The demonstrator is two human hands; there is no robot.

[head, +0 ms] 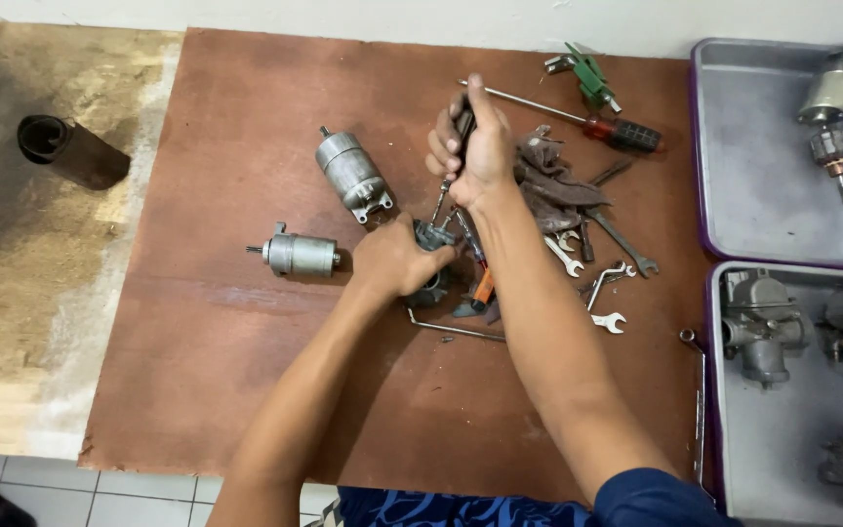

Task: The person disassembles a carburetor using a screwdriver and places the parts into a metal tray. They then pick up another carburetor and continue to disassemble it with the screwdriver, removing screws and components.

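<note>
Metal part (pixel 431 283) sits clamped under left hand (pixel 394 259); right hand (pixel 470 146) grips screwdriver (pixel 446 185), tip apparently on the part.

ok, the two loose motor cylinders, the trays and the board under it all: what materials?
Motor cylinders: dull grey metal, probably steel cans, faint sheen. Trays: matte grey sheet metal, likely aluminium, scuffed. Board: reddish-brown wood sheet, probably plywood, edges chipped.
</note>
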